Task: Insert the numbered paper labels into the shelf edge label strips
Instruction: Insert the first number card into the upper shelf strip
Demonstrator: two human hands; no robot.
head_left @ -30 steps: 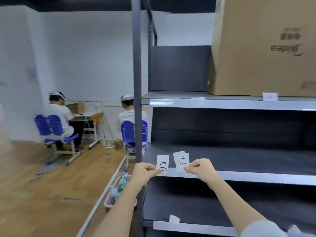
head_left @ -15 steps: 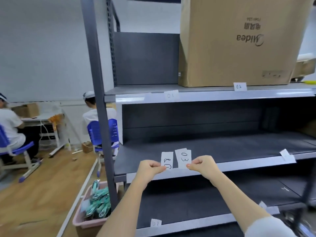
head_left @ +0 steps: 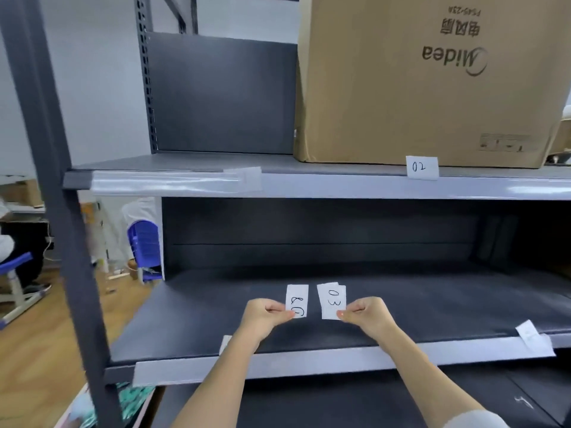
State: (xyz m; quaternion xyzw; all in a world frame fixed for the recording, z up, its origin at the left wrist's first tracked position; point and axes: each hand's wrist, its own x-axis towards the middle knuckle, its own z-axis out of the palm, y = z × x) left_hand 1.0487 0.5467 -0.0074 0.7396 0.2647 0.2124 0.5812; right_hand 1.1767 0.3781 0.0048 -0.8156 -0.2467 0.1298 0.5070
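Note:
My left hand (head_left: 266, 316) pinches a small white paper label (head_left: 297, 300) with handwritten digits, held upside down. My right hand (head_left: 366, 315) pinches a label reading 03 (head_left: 332, 300), with another slip behind it. Both hands hover over the middle shelf, just above its clear label strip (head_left: 309, 361). The upper shelf's strip (head_left: 340, 185) carries a label 02 (head_left: 422, 167) and a blurred one (head_left: 244, 177) further left. A loose label (head_left: 533, 338) sticks out of the middle strip at the right.
A large brown cardboard box (head_left: 432, 81) sits on the upper shelf. A dark steel upright (head_left: 61, 211) runs down the left. A pink bin (head_left: 92, 409) of green items stands on the floor. Seated people and blue chairs (head_left: 145, 242) are behind at the left.
The camera has swung right and closer to the shelf. Both hands keep their labels and have moved slightly apart.

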